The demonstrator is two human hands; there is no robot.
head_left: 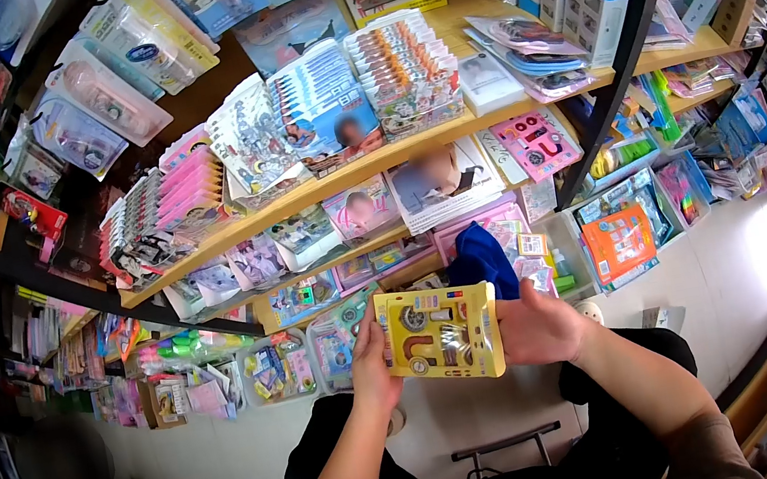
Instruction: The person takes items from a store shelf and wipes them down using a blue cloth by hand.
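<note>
A yellow flat packet (440,334) with a clear window showing small parts is held up in front of me. My left hand (372,361) is closed on its left edge, thumb along the front. At the packet's right edge is my right hand (542,327), thumb stretched up and away, palm turned toward the packet; its other fingers are partly hidden behind it. Just beyond the packet, a dark blue cloth-like item (482,262) lies over goods on the low shelf.
A wooden shelf (343,177) ahead carries rows of packed goods, with blister packs (107,91) hanging above. Clear bins (275,367) of small goods line the floor. An orange packet (619,243) lies in a bin on the right. A black metal frame (505,443) stands between my legs.
</note>
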